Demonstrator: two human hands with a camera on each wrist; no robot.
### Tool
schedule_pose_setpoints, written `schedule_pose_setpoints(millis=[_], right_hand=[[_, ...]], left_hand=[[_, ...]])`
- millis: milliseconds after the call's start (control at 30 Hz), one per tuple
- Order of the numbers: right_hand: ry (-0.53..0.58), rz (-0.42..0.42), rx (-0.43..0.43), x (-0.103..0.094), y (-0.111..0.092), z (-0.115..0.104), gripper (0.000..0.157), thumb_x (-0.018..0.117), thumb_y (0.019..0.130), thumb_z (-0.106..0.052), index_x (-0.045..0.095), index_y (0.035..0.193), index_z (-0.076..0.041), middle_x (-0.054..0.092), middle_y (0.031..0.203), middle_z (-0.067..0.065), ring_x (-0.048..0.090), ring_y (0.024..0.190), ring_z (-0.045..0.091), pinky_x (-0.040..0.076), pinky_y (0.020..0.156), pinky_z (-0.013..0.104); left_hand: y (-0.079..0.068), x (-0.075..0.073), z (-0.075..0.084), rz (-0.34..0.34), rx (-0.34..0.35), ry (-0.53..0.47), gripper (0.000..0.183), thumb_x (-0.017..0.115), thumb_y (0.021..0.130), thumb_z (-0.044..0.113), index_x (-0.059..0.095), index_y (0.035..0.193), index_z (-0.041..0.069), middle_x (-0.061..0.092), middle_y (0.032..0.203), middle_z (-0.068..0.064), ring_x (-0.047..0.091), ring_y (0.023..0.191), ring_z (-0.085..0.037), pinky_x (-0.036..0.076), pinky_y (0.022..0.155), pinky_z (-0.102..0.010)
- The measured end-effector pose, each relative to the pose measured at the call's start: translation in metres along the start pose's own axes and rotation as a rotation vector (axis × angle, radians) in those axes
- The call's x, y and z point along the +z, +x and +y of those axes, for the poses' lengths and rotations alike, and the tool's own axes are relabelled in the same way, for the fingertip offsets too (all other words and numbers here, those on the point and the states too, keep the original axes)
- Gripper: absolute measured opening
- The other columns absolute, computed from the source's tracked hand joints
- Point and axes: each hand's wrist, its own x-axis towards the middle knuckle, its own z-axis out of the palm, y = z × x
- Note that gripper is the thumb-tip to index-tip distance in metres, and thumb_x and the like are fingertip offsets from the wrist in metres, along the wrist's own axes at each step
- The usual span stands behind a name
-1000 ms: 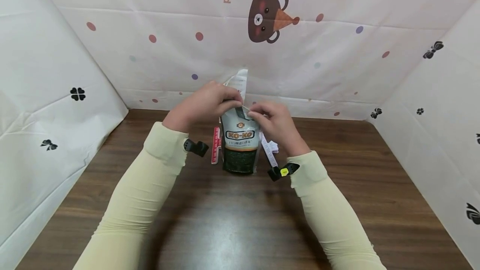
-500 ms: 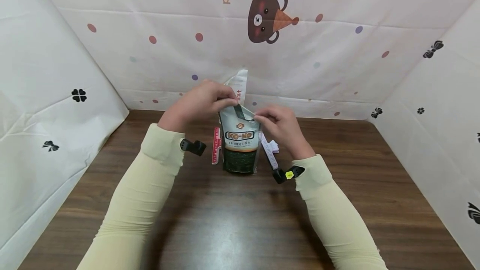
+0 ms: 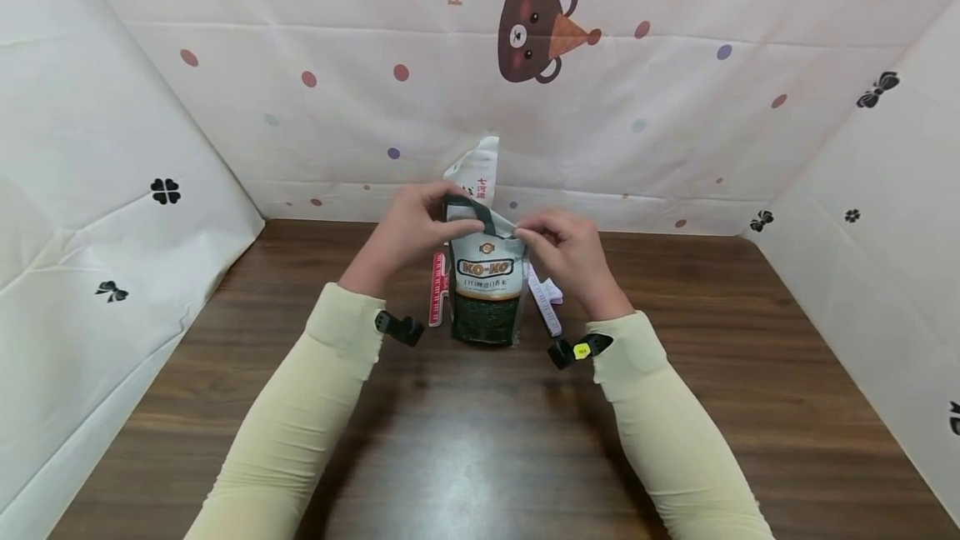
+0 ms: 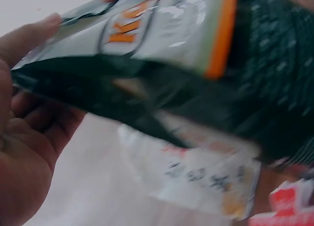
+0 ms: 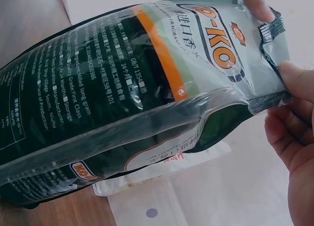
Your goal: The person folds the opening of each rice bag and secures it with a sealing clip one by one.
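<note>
A green and white KO-KO rice bag (image 3: 486, 307) stands upright on the table, its top edge partly folded over toward the front. My left hand (image 3: 408, 227) holds the bag's top left edge, thumb in front and fingers behind. In the left wrist view, the thumb of my left hand (image 4: 24, 157) lies against the bag's top. My right hand (image 3: 566, 248) pinches the top right corner between thumb and index finger. The right wrist view shows this right hand (image 5: 299, 123) at the folded, crinkled edge, with printed text along the bag's side.
Behind the rice bag stands a white packet (image 3: 480, 169) with red and black characters. A red-and-white strip (image 3: 437, 290) lies left of the bag, a whitish marked strip (image 3: 545, 302) on its right. A patterned cloth wall (image 3: 337, 123) rises behind the wooden table (image 3: 465, 440).
My left hand has shifted from the middle of the top edge to its left side, uncovering more of the dark strip there. The right hand has moved slightly right, still pinching the corner.
</note>
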Motion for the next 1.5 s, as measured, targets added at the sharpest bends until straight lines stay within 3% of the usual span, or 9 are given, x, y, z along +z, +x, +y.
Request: schedule_pose_setpoints(millis=[67,200,400,800,1067,1233,1500], right_hand=[[-0.004,0.004,-0.009,0.000,0.001,0.000,0.010,0.070,0.089,-0.014,0.074,0.095,-0.007,0.069,0.083,0.005,0.049,0.062,0.009,0.041,0.056,0.021],[0.000,0.014,-0.010,0.002,0.001,0.000,0.009,0.069,0.089,-0.012,0.073,0.095,-0.006,0.069,0.082,0.006,0.049,0.062,0.008,0.040,0.056,0.020],[0.023,0.001,0.022,0.004,0.002,0.002,0.013,0.066,0.092,-0.015,0.072,0.099,-0.006,0.069,0.087,0.006,0.052,0.066,0.009,0.044,0.059,0.020],[0.047,-0.038,0.122,0.001,0.000,0.004,0.017,0.066,0.093,-0.022,0.072,0.103,-0.010,0.071,0.095,0.004,0.060,0.075,0.010,0.050,0.068,0.021],[0.036,-0.037,0.153,-0.007,-0.004,0.011,0.017,0.066,0.092,-0.022,0.073,0.104,-0.012,0.073,0.096,0.004,0.061,0.078,0.010,0.050,0.070,0.023],[0.026,-0.026,0.190,-0.008,-0.008,0.020,0.018,0.066,0.092,-0.024,0.073,0.105,-0.012,0.072,0.099,0.003,0.062,0.085,0.010,0.051,0.074,0.025],[-0.068,-0.073,0.368,-0.006,-0.022,0.041,0.022,0.064,0.094,-0.025,0.070,0.112,-0.014,0.071,0.107,0.006,0.064,0.092,0.018,0.053,0.079,0.037]], left_hand=[[0.001,0.006,-0.005,-0.006,-0.060,-0.086,0.034,0.079,0.080,0.040,0.069,0.104,0.019,0.069,0.094,-0.002,0.064,0.083,-0.021,0.055,0.075,-0.035],[0.003,0.018,-0.014,-0.002,-0.109,-0.282,0.033,0.078,0.081,0.035,0.072,0.105,0.013,0.072,0.098,-0.006,0.067,0.090,-0.022,0.055,0.081,-0.038],[0.001,0.038,-0.024,0.039,-0.085,-0.487,0.028,0.076,0.085,0.023,0.069,0.106,0.006,0.071,0.099,-0.010,0.067,0.091,-0.023,0.053,0.082,-0.038],[-0.001,0.049,-0.026,0.131,-0.188,-0.523,0.033,0.075,0.085,0.031,0.070,0.109,0.009,0.072,0.102,-0.010,0.068,0.091,-0.022,0.055,0.080,-0.036],[-0.001,0.052,-0.025,0.161,-0.108,-0.539,0.029,0.074,0.086,0.027,0.070,0.106,0.006,0.073,0.096,-0.008,0.069,0.086,-0.019,0.056,0.076,-0.034],[-0.001,0.054,-0.025,0.207,-0.100,-0.541,0.024,0.074,0.086,0.027,0.071,0.099,0.007,0.072,0.092,-0.004,0.067,0.084,-0.016,0.054,0.075,-0.032],[0.001,0.056,-0.027,0.211,-0.080,-0.517,0.023,0.072,0.088,0.025,0.070,0.098,0.005,0.072,0.092,-0.006,0.066,0.082,-0.016,0.054,0.073,-0.032]])
